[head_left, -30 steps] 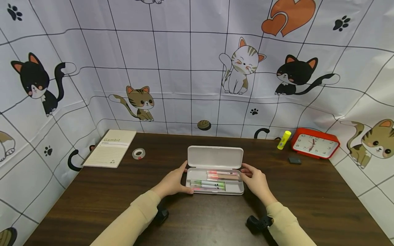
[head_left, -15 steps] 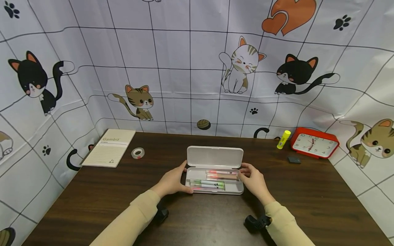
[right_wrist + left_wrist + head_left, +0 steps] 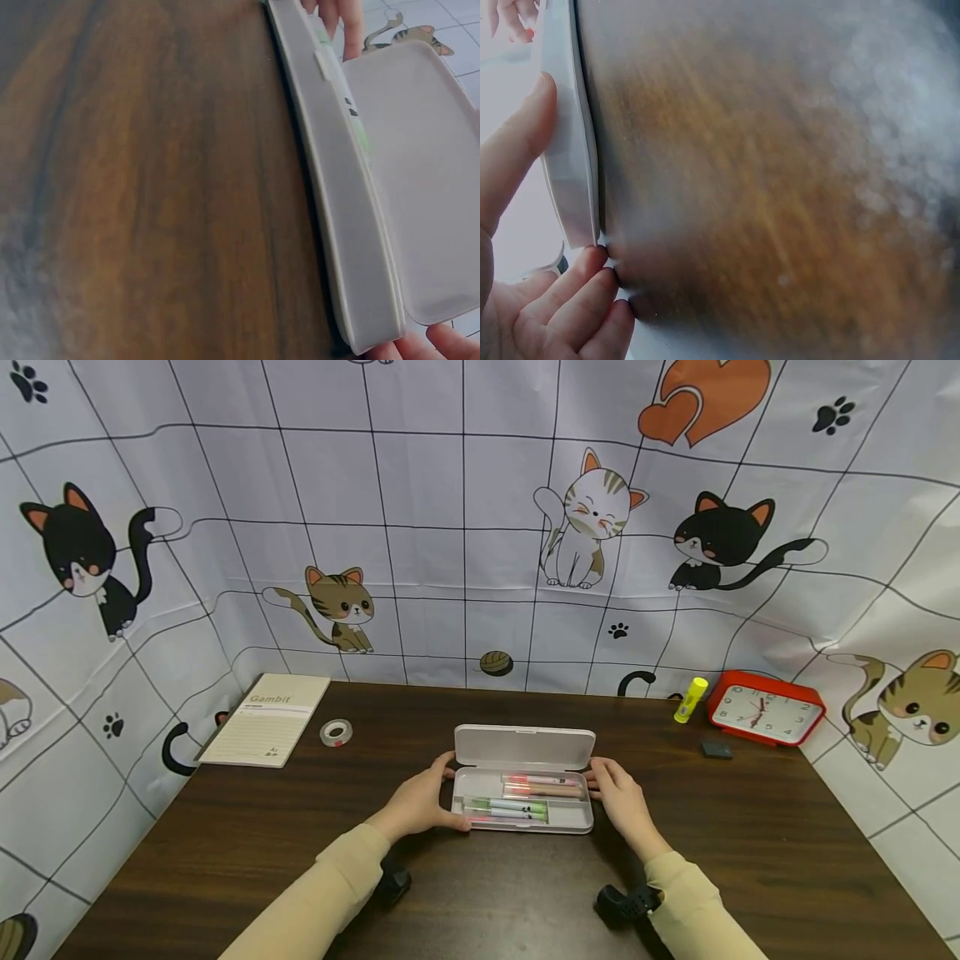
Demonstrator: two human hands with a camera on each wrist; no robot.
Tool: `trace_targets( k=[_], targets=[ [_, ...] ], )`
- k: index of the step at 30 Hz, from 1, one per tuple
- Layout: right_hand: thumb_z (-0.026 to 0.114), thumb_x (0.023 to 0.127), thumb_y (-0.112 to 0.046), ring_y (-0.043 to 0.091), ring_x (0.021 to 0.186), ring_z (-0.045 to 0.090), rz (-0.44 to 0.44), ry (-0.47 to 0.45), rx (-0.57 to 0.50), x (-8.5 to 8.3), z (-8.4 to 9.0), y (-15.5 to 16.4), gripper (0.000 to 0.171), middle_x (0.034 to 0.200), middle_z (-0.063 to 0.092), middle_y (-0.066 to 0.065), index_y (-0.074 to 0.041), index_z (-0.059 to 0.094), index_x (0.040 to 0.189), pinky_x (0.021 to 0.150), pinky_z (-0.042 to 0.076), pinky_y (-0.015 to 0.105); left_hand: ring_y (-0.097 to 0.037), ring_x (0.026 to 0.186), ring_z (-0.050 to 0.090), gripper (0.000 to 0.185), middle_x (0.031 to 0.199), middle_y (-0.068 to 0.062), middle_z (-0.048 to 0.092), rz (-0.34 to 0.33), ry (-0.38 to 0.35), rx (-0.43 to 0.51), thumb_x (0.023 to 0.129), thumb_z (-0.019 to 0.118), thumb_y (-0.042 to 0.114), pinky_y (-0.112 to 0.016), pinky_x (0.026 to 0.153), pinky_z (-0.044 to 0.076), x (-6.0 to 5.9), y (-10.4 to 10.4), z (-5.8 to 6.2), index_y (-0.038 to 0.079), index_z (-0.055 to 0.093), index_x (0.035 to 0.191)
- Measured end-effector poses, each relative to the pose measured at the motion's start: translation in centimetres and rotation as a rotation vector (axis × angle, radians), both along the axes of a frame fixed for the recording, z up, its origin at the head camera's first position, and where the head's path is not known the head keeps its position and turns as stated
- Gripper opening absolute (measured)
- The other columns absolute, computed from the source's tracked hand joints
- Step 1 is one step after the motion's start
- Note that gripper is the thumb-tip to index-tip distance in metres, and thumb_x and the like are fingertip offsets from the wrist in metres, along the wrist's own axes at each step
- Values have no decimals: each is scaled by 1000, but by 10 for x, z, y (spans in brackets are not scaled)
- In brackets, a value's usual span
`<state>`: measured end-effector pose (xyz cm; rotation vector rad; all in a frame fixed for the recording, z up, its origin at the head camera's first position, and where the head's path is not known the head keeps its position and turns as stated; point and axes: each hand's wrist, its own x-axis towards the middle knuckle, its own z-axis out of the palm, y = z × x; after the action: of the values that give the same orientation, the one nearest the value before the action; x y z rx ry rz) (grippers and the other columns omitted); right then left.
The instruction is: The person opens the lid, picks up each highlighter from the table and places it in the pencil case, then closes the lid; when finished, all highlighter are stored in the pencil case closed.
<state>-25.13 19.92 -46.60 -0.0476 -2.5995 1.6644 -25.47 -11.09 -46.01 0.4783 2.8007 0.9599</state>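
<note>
A white pencil case (image 3: 570, 818) lies on the table with its hinged lid (image 3: 525, 747) raised at the back. Inside are pens with green markings (image 3: 510, 810) and, behind them, pens in pink and tan (image 3: 543, 787). My left hand (image 3: 416, 800) grips the case's left end, thumb at the front corner and fingers around the side. In the left wrist view its thumb (image 3: 529, 124) lies along the case wall (image 3: 570, 150). At the right end, my right hand (image 3: 618, 797) touches beside the hinge; its fingertips (image 3: 450, 341) show at the lid's lower corner in the right wrist view.
On the brown table (image 3: 300, 843), a Gambit notebook (image 3: 266, 722) and a roll of tape (image 3: 336, 732) lie at back left. A yellow highlighter (image 3: 690, 700), a red clock (image 3: 767, 708) and a small dark block (image 3: 716, 751) stand at back right, before a cat-print curtain (image 3: 465, 560).
The lid has tipped slightly, its top edge now lower in the view. My right hand's fingers have shifted a little at the case's right end; my left hand keeps its hold.
</note>
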Motion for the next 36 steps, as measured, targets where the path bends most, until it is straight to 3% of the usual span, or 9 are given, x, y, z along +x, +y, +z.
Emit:
trace_targets(
  k=[5,12,19,23,26,33,36],
  targets=[
    [30,105,-37,37,106,61,-3,-44,-83,0,1,2,55,116,60,31,10,50,125,87,52,38,-33,117,54,110,130,-14,56,11,-11,7,63,88,40,-49,96,43,0,0,0,4,26,146],
    [29,103,-45,39,112,57,-1,-88,-109,2,2,7,65,121,56,33,13,42,132,92,49,40,-32,114,56,106,130,-14,56,14,-19,9,63,88,40,-47,93,45,0,3,1,4,28,143],
    [35,103,-42,37,121,51,127,-134,-201,5,3,20,61,136,45,29,8,42,137,97,46,39,-33,115,56,104,130,-14,56,-3,-16,17,64,88,39,-48,94,44,0,3,2,7,29,144],
    [41,102,-38,33,124,49,218,-162,-200,6,4,28,60,145,36,26,6,39,141,97,46,36,-33,117,55,109,131,-16,55,-26,6,0,64,87,41,-50,95,43,0,1,3,8,28,148],
    [47,100,-33,32,126,47,280,-160,-157,8,5,33,58,145,37,26,6,38,142,97,46,36,-34,121,52,107,134,-17,53,-39,19,-28,64,87,43,-50,98,42,0,0,3,8,31,148],
    [61,92,-31,37,128,46,375,-79,168,13,10,37,65,143,42,24,0,38,144,99,42,49,-34,127,46,103,142,-16,46,-57,11,-52,66,85,45,-50,102,39,-1,-1,3,7,34,147],
    [65,90,-30,38,128,46,410,-81,177,13,11,37,71,142,42,26,2,35,145,99,42,50,-35,128,46,104,143,-17,45,-65,14,-60,66,85,45,-49,103,38,-1,-2,2,6,33,147]
  ],
)
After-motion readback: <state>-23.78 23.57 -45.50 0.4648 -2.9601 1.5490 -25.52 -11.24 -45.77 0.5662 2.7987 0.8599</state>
